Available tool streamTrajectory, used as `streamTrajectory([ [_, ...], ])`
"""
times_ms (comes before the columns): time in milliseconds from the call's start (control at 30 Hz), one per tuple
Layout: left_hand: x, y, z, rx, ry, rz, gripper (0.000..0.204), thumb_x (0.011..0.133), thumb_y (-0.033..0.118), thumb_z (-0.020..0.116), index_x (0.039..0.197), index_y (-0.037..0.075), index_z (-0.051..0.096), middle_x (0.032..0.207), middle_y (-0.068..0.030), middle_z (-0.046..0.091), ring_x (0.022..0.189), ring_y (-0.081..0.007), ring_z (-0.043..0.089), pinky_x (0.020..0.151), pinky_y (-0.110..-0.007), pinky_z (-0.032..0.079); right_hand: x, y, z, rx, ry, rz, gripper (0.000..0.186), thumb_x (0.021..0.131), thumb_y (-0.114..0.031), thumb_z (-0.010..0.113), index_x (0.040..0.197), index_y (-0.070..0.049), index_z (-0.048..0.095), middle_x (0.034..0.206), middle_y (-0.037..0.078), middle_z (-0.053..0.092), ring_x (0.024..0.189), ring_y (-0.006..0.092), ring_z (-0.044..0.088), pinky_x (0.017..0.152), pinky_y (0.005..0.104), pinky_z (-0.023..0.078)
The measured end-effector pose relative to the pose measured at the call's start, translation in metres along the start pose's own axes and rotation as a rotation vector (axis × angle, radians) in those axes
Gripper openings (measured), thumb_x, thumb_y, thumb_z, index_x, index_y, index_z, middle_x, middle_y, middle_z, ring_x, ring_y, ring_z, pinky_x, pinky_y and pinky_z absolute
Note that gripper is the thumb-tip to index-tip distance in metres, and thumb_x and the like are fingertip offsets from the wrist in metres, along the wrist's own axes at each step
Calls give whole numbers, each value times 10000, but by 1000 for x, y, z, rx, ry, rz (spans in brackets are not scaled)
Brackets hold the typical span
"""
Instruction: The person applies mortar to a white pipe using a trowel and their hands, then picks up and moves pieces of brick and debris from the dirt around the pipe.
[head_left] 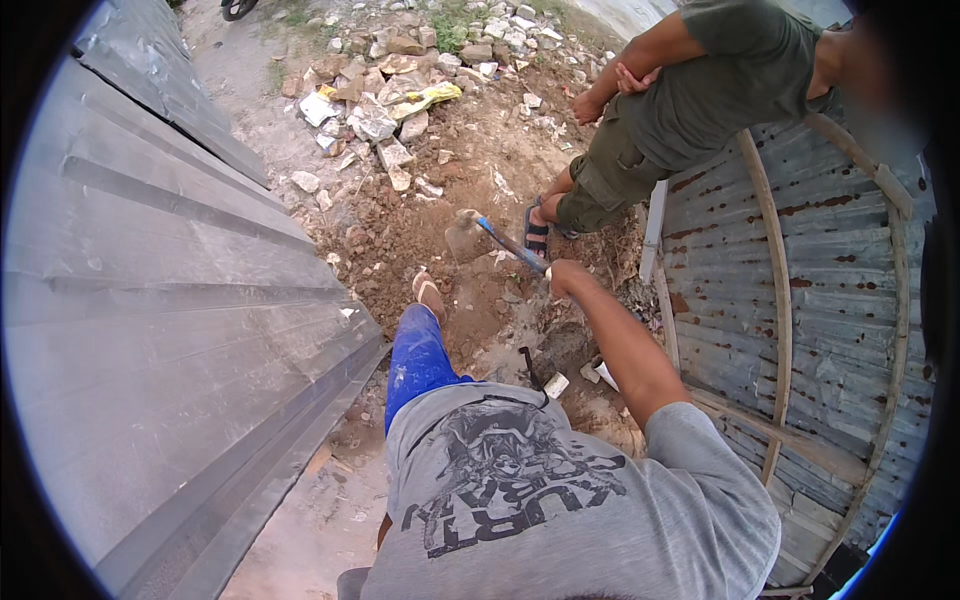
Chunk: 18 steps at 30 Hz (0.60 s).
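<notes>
My right hand (566,279) is closed around the handle of a hoe (512,244), out in front of my body. Blue colour covers part of the handle, worn toward my grip. The dirt-coated blade (463,238) is at the far end, over brown soil (480,300); I cannot tell whether it touches. My left hand is out of view. My sandalled foot (429,292) stands on the soil to the left of the hoe.
Another person (690,120) stands close at the right, arms folded. Metal sheeting (180,300) walls the left; rusty corrugated sheets with wooden poles (783,300) flank the right. Broken stones (400,65) and plastic bags (425,100) lie ahead. A white block (556,385) lies near me.
</notes>
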<state>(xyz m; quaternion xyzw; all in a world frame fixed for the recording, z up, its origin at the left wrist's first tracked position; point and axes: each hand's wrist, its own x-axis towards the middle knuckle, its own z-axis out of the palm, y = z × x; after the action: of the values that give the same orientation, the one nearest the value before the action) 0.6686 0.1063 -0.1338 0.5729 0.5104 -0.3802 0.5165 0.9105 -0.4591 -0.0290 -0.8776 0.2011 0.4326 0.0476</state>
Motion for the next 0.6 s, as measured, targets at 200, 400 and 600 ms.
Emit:
streamTrajectory([
  [200, -20, 150, 113, -35, -110, 103, 403, 940, 356, 529, 1252, 103, 492, 1076, -84, 543, 887, -247, 526, 736, -405, 451, 184, 75, -124, 526, -333, 3, 271, 782, -219, 738, 978, -35, 701, 955, 142, 695, 826, 278, 678, 713, 403, 542],
  [400, -30, 328, 169, -91, -92, 255, 446, 943, 370, 531, 1287, 94, 463, 1132, -94, 535, 954, -262, 529, 775, -420, 456, 247, 37, -282, 430, -355, 215, 485, 758, -369, 772, 1093, -30, 679, 1044, 152, 701, 893, 308, 672, 803, 459, 529],
  [600, -16, 459, 254, -98, -106, 279, 490, 946, 385, 532, 1322, 85, 434, 1189, -104, 528, 1022, -276, 533, 813, -434, 461, 315, 63, -365, 566, -486, 263, 394, 858, -473, 671, 824, -80, 673, 774, 89, 669, 648, 280, 620, 645, 483, 499],
])
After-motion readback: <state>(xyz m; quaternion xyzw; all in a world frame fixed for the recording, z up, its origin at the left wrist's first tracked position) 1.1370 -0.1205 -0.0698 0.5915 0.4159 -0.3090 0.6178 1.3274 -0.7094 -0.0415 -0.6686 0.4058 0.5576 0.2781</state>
